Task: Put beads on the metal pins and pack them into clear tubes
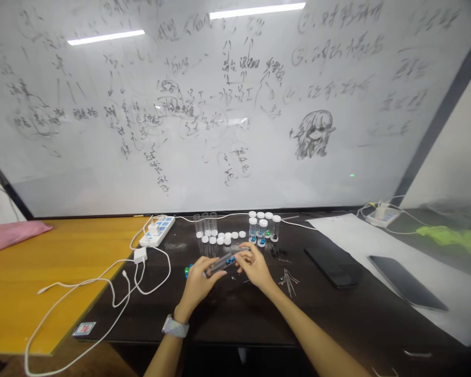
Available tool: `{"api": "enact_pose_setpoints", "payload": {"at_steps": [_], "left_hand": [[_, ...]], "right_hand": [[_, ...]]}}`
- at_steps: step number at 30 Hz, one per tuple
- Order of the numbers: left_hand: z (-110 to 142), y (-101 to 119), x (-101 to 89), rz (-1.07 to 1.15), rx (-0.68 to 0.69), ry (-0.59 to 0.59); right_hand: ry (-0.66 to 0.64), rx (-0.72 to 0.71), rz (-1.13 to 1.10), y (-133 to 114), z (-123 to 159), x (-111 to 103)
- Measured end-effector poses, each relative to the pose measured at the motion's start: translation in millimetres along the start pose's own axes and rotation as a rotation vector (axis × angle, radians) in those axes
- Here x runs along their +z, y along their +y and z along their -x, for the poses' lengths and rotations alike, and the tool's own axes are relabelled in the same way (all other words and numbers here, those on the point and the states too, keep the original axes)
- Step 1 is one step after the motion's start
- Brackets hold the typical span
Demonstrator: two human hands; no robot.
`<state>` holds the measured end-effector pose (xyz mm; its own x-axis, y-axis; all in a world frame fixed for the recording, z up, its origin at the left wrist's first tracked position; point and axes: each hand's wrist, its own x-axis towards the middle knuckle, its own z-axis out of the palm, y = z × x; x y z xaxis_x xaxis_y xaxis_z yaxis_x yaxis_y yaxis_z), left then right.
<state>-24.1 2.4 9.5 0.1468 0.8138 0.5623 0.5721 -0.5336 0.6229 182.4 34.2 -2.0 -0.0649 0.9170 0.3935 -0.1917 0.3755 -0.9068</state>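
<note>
My left hand [199, 283] and my right hand [253, 264] both grip a clear plastic tube [222, 263] lying sideways just above the dark table [235, 314]. Blue beads show inside the tube near its middle. My left hand's fingers wrap its lower left end, and my right hand pinches the upper right end. A blue-green bead [187, 270] lies on the table just left of my left hand. Behind my hands stand empty clear tubes [205, 224], several loose white caps [223, 238] and capped tubes [263, 226] holding coloured beads.
A white power strip [157, 230] with a charger and long white cables [113, 285] lies at left, crossing onto the orange table [31, 272]. Small metal pieces [288, 280], two dark phones [329, 267] [406, 281], white paper [361, 238] and a whiteboard [220, 104] surround the area.
</note>
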Motion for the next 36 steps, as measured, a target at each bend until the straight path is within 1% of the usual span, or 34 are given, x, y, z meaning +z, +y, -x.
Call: {"api": "enact_pose_setpoints", "payload": {"at_steps": [4,8,14,17,21,26,32,36], "left_hand": [[0.3,1.2,-1.7,0.052,-0.023,0.002],[0.2,1.9,-1.2,0.074,-0.030,0.002],[0.3,3.9,-1.0,0.094,-0.029,0.045],[0.2,4.6,-1.9,0.096,-0.034,0.044],[0.4,4.1,-1.9,0.080,-0.050,0.018],[1.0,3.3,-1.5,0.077,-0.029,-0.002],[1.2,1.7,0.5,0.061,-0.023,0.036],[1.8,0.9,1.7,0.055,-0.012,0.026]], "right_hand": [[-0.024,-0.065,0.107,-1.8,-0.2,-3.8],[-0.019,-0.083,0.203,-2.7,-0.1,-9.0],[-0.013,-0.114,0.295,-10.3,0.6,-15.1],[-0.042,-0.149,0.376,-16.7,1.2,-16.9],[-0.113,-0.202,0.449,-22.5,2.3,-17.1],[-0.180,-0.190,0.458,-22.7,3.6,-16.1],[-0.151,-0.133,0.390,-18.2,2.8,-16.0],[-0.180,-0.104,0.362,-20.7,3.2,-16.2]]}}
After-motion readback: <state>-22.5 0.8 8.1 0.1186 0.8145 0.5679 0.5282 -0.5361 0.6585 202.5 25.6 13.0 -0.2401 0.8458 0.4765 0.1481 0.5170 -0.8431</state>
